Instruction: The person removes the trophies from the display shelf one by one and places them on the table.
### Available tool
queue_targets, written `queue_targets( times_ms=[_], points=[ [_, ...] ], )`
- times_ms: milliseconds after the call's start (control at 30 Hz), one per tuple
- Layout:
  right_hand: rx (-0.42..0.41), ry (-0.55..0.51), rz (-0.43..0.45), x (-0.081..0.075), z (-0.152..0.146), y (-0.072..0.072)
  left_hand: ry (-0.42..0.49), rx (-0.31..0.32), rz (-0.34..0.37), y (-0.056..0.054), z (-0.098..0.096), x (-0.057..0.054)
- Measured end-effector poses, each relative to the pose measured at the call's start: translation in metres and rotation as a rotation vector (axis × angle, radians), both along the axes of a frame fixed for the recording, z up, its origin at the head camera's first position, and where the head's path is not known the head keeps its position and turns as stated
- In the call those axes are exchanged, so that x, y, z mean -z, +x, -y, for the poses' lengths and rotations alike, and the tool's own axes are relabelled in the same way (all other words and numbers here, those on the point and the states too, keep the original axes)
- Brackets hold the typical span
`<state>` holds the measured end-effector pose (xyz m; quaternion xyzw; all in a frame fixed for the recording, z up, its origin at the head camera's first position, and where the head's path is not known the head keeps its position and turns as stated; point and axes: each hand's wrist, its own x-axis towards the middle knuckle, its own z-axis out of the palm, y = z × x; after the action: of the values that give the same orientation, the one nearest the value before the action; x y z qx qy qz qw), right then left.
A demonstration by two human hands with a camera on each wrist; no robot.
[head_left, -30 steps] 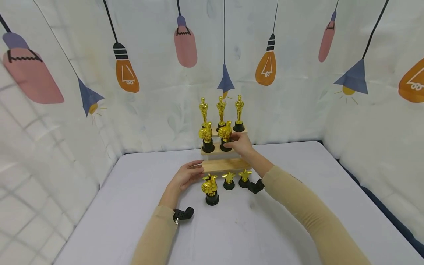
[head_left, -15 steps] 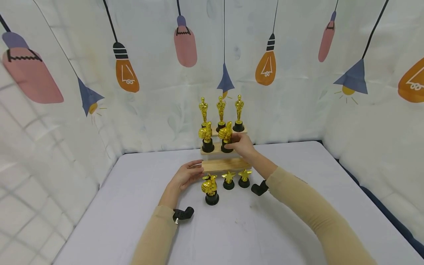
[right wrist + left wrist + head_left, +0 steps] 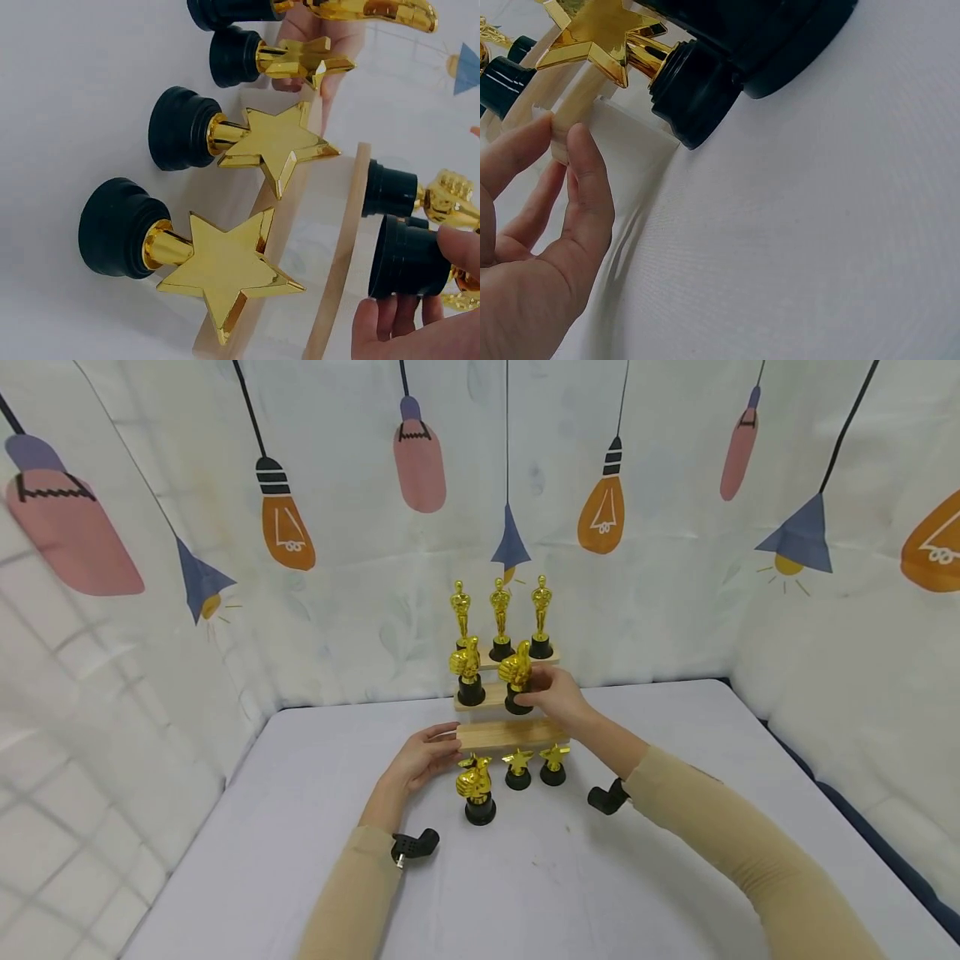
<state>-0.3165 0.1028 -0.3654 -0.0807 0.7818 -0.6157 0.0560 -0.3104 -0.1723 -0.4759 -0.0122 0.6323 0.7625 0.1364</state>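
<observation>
My right hand (image 3: pixel 558 697) holds a gold thumbs-up trophy (image 3: pixel 516 670) by its black base (image 3: pixel 409 259), at the middle step of a wooden tiered stand. A second thumbs-up trophy (image 3: pixel 467 662) stands to its left on that step. With thumb and fingers, my left hand (image 3: pixel 423 756) pinches the left end of the stand's lowest step (image 3: pixel 510 735); the left wrist view shows this step end (image 3: pixel 576 105) between the fingertips. In the right wrist view, the held base appears in front of the middle step's edge (image 3: pixel 345 247); whether it touches is unclear.
Three gold figure trophies (image 3: pixel 501 610) stand on the top step. Before the stand, on the white table (image 3: pixel 525 893), are star trophies (image 3: pixel 517 764) and another thumbs-up trophy (image 3: pixel 476 783), which partly hides one star. A patterned cloth wall (image 3: pixel 360 610) rises behind.
My right hand has shifted right and slightly toward me, carrying the thumbs-up trophy away from its neighbour. The left hand stays on the lowest step.
</observation>
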Motion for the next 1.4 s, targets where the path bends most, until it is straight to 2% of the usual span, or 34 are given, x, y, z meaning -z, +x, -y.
queue_targets(
  times_ms=[267, 533, 800, 1033, 1400],
  points=[
    [-0.019, -0.007, 0.015, -0.001, -0.009, 0.020, -0.006, -0.003, 0.004, 0.000, -0.001, 0.000],
    [-0.043, -0.006, -0.007, 0.001, -0.020, 0.034, -0.008, -0.007, 0.005, -0.001, -0.001, -0.002],
    [-0.054, -0.012, 0.012, 0.001, -0.021, 0.048, -0.005, -0.016, 0.016, -0.001, 0.000, -0.003],
    [-0.076, -0.005, 0.036, 0.009, -0.019, 0.059, -0.016, -0.030, 0.015, 0.000, 0.001, 0.000],
    [-0.108, -0.023, 0.038, 0.017, -0.021, 0.076, -0.025, -0.015, 0.004, -0.001, 0.000, 0.002]
  ],
)
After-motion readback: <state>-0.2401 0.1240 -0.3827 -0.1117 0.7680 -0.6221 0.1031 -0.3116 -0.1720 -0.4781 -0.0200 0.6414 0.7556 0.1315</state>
